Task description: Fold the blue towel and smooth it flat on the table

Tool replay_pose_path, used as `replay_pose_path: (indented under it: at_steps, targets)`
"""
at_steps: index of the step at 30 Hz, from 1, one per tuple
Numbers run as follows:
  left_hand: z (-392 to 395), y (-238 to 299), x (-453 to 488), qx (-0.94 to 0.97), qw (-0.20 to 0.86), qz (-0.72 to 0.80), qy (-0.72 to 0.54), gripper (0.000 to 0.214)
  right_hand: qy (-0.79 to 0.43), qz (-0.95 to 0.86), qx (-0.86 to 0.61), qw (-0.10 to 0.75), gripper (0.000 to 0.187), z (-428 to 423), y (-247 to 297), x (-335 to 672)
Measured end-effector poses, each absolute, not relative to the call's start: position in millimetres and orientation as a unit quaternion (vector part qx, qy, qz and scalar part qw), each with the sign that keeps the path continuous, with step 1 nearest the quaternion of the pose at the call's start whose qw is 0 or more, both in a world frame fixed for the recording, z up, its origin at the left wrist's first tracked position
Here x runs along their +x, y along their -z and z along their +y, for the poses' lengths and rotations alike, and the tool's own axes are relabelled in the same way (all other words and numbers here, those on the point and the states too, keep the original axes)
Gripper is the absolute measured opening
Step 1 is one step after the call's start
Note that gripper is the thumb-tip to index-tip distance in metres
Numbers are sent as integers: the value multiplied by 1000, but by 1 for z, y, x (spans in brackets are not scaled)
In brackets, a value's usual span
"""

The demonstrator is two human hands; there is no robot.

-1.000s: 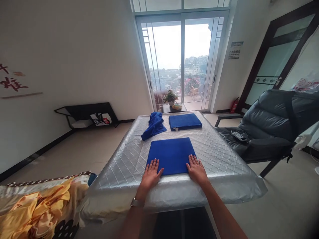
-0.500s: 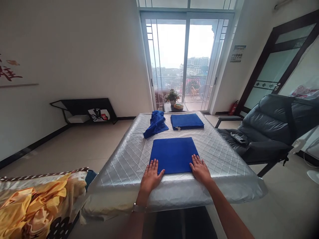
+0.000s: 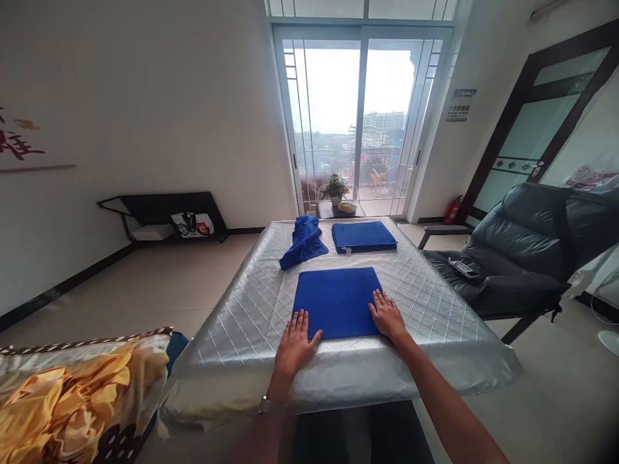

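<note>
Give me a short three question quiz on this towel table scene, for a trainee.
1. True or false: the left hand grips the crumpled towel.
2. How many blue towels lie on the table? A two, B three, C four.
3. Fill in: the right hand lies flat on the ___ side of the near towel.
Key: 1 false, it lies open at the near towel's corner; 2 B; 3 right.
</note>
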State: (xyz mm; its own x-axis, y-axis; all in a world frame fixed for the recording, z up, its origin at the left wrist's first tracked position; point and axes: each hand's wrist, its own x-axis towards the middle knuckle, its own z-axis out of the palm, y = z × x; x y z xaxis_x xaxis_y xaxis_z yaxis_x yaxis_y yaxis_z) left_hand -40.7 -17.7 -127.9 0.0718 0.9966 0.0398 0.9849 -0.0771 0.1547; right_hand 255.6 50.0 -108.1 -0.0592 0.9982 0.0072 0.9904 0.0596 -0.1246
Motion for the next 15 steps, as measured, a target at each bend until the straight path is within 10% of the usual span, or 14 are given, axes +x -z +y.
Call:
replay_pose_path:
  at_steps: [15]
  targets:
    - [3, 103, 44, 779, -14, 554, -294, 36, -61, -724, -682, 89, 63, 52, 123, 258]
